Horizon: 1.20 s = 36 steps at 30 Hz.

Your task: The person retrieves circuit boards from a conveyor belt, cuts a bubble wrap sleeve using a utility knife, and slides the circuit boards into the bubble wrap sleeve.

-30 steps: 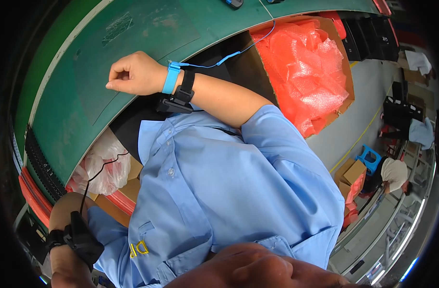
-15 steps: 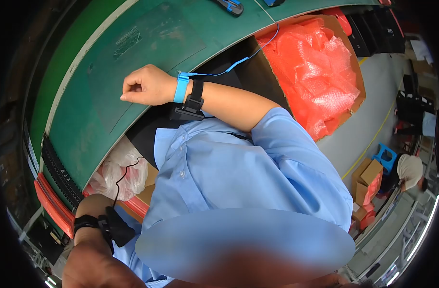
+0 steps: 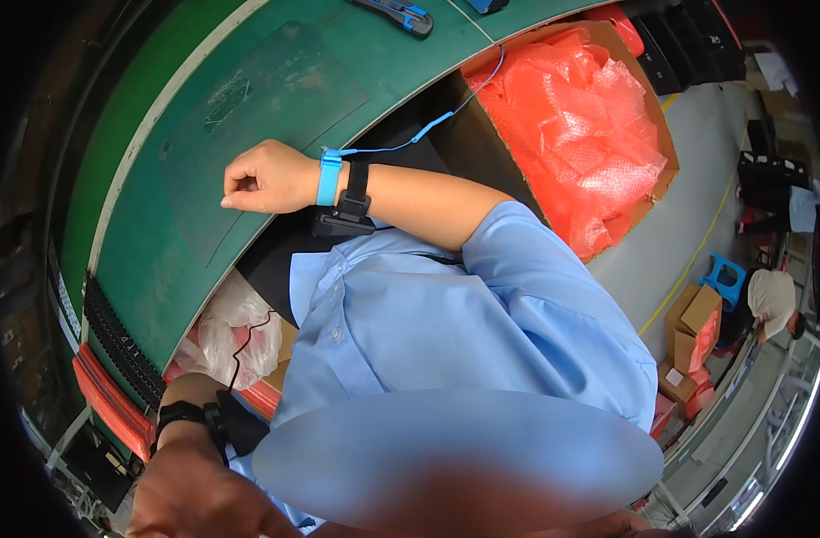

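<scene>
My right hand rests as a loose fist on the green table mat, and nothing shows in it. Its wrist wears a blue strap with a coiled blue cord, and beside it a black band with a device. My left hand is raised close to the camera at the bottom left, back toward me, with a black wrist band. Its fingers are mostly out of view. My blue shirt fills the middle.
A blue-and-black utility knife lies on the table's far part. A cardboard box of red bubble wrap stands beside me. A clear plastic bag and red trays sit under the table edge. Another person, a blue stool and cartons are on the floor.
The view has swung slightly. My right fist stays on the mat. My left hand has come up closer to the camera at the bottom left.
</scene>
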Available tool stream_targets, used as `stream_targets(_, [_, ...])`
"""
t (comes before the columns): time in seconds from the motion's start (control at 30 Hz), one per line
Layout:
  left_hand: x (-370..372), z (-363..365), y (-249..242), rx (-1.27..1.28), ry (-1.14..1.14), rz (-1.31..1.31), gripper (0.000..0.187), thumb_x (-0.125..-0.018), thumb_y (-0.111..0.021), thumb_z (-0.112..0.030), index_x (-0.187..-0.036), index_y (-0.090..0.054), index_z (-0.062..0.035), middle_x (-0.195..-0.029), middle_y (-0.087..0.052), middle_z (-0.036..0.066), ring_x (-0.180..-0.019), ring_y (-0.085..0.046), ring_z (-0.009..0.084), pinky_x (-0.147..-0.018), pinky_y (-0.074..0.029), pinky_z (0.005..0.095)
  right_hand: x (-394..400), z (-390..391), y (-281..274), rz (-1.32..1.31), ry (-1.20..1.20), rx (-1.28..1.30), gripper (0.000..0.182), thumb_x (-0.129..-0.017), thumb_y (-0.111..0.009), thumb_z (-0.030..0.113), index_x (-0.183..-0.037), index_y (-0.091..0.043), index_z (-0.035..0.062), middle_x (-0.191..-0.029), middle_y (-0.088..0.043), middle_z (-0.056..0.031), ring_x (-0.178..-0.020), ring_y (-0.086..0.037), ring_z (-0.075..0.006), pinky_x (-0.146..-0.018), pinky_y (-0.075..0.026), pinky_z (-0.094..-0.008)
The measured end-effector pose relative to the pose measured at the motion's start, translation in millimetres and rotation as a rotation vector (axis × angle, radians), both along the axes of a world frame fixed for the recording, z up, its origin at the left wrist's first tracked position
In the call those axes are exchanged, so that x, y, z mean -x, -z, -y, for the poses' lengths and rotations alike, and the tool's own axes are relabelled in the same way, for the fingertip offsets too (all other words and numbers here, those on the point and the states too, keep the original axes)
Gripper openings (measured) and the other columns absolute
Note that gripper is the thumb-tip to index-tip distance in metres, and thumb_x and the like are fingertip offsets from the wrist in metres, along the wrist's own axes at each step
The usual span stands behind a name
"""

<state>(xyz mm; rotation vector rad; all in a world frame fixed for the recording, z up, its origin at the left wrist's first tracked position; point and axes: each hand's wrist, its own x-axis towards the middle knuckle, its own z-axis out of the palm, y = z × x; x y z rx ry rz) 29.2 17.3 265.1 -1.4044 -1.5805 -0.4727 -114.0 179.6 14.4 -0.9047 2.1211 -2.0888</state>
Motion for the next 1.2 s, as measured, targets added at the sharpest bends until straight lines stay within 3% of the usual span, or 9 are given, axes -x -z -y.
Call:
stream_targets(0.17, [3, 20, -8, 0.255, 0.079, 0.41, 0.07, -0.097, -0.058, -0.038, -0.155, -0.028, -0.0157, -0.157, -0.03, 0.012, -0.142, -0.026, 0.0132, -0.118, -0.019, 0.0375, -1, 0, 5, -0.094, 0.009, -0.005, 0.016, -0.085, -0.074, 0.018, -0.082, -0.069, 0.0039, -0.072, -0.065, -0.0054, -0.063, -0.061, -0.0133, -0.058, -0.049, -0.0276])
stream_targets(0.23, [32, -1, 39, -0.62, 0.371, 0.086, 0.055, -0.091, -0.046, -0.069, -0.093, -0.058, -0.0159, -0.09, -0.058, 0.002, -0.078, -0.057, 0.0275, -0.072, -0.049, 0.0465, 1, -1, 3, -0.117, 0.033, -0.028, 0.016, -0.086, -0.074, 0.019, -0.083, -0.069, 0.0043, -0.073, -0.066, -0.0059, -0.062, -0.06, -0.0137, -0.058, -0.049, -0.0276])
stream_targets(0.27, [18, 46, 58, -0.425, -0.061, 0.135, 0.067, -0.086, -0.047, -0.075, -0.096, -0.058, -0.0097, -0.098, -0.057, 0.008, -0.084, -0.055, 0.0295, -0.076, -0.046, 0.0489, 0, -2, 2, -0.108, 0.038, -0.045, 0.016, -0.086, -0.075, 0.019, -0.083, -0.069, 0.0044, -0.073, -0.066, -0.006, -0.062, -0.06, -0.0135, -0.058, -0.049, -0.0276])
stream_targets(0.4, [-7, 64, 134, -0.527, -0.331, 1.021, 0.021, -0.073, -0.077, -0.01, -0.072, -0.056, -0.0065, -0.084, -0.062, 0.009, -0.077, -0.056, 0.0238, -0.072, -0.044, 0.0372, -15, -10, -23, 0.148, 0.067, 0.026, 0.01, -0.09, -0.07, 0.01, -0.085, -0.069, 0.001, -0.076, -0.065, -0.0035, -0.07, -0.056, -0.0079, -0.063, -0.047, -0.0248])
stream_targets(0.57, [-57, 75, 307, -0.122, -0.628, 1.514, 0.052, -0.081, -0.078, -0.032, -0.126, -0.061, -0.0133, -0.14, -0.051, 0.015, -0.135, -0.041, 0.0387, -0.108, -0.035, 0.0492, -69, -78, -136, -0.686, 0.082, -0.244, 0.01, -0.073, -0.061, -0.008, -0.07, -0.058, 0.0006, -0.064, -0.057, -0.0067, -0.062, -0.058, -0.0232, -0.062, -0.047, -0.0356])
stream_targets(0.63, [-70, 64, 335, -0.028, -0.843, 1.402, 0.063, -0.079, -0.078, -0.038, -0.135, -0.056, -0.0174, -0.153, -0.04, 0.015, -0.145, -0.028, 0.0418, -0.114, -0.027, 0.0552, -69, -65, -143, -0.938, -0.003, 0.696, 0.018, -0.077, -0.062, 0.002, -0.081, -0.045, 0.0082, -0.074, -0.05, -0.0001, -0.066, -0.048, -0.0159, -0.055, -0.036, -0.038])
stream_targets(0.7, [-75, 64, 344, 0.11, -0.79, 1.506, 0.077, -0.076, -0.079, -0.044, -0.144, -0.048, -0.0268, -0.163, -0.018, 0.012, -0.15, -0.002, 0.0436, -0.115, -0.007, 0.0653, -71, -44, -169, -1.117, 0.127, 0.659, 0.023, -0.094, -0.051, 0.017, -0.091, -0.064, -0.0011, -0.087, -0.065, -0.0111, -0.071, -0.062, -0.0228, -0.063, -0.054, -0.0347])
stream_targets(0.83, [-64, 74, 341, 0.162, -0.695, 1.603, 0.076, -0.075, -0.079, -0.04, -0.144, -0.049, -0.0309, -0.165, -0.011, 0.011, -0.15, 0.008, 0.0421, -0.113, 0.001, 0.0692, -57, -60, -164, -1.043, -0.158, 0.646, 0.012, -0.082, -0.062, 0.006, -0.086, -0.051, 0.0072, -0.085, -0.052, -0.0017, -0.07, -0.045, -0.0169, -0.057, -0.034, -0.0356])
stream_targets(1.2, [-54, 81, 342, 0.182, -0.642, 1.654, 0.076, -0.074, -0.08, -0.038, -0.144, -0.051, -0.03, -0.165, -0.01, 0.01, -0.15, 0.009, 0.0417, -0.112, 0.004, 0.0699, -64, -44, -161, -1.065, 0.202, 0.646, 0.022, -0.097, -0.049, 0.019, -0.097, -0.062, 0.0001, -0.102, -0.062, -0.0111, -0.08, -0.06, -0.0179, -0.066, -0.052, -0.0326])
